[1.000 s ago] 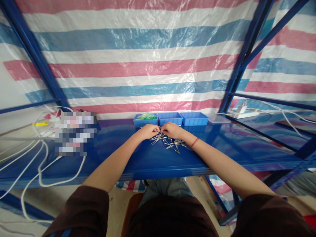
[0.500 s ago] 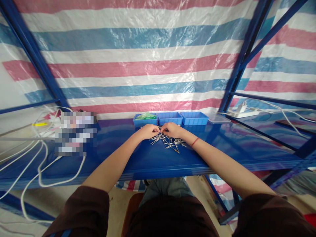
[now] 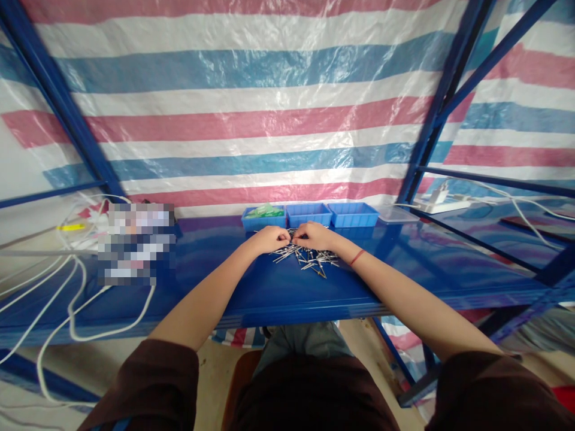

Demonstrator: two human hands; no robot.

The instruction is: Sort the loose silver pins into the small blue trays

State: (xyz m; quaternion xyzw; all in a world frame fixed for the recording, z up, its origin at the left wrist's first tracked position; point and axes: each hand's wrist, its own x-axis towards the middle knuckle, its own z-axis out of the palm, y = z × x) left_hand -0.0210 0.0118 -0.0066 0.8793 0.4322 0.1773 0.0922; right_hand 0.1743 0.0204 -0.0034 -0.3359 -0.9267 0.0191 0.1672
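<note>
A loose pile of thin silver metal pins (image 3: 315, 258), resembling rivets or long screws, lies on the blue tabletop. At the pile's far left edge my left hand (image 3: 271, 239) is closed, fingers curled in a pinch. My right hand (image 3: 314, 236) reaches over the pile from the other side, also pinched, its fingertips close to those of the left. Whatever is between the fingers of either hand is too small to make out. Parts of the pile are hidden beneath both hands.
Behind the hands stand a blue bin with green packaging (image 3: 266, 212) and two more blue bins, a middle one (image 3: 309, 215) and a right one (image 3: 354, 215). A clear plastic lid (image 3: 398, 214) lies beside them. White cables (image 3: 72, 299) and a blurred patch occupy the left.
The hands stay over the pile with their fingertips close together; only slight finger movement shows. The camera view has shifted very slightly.
</note>
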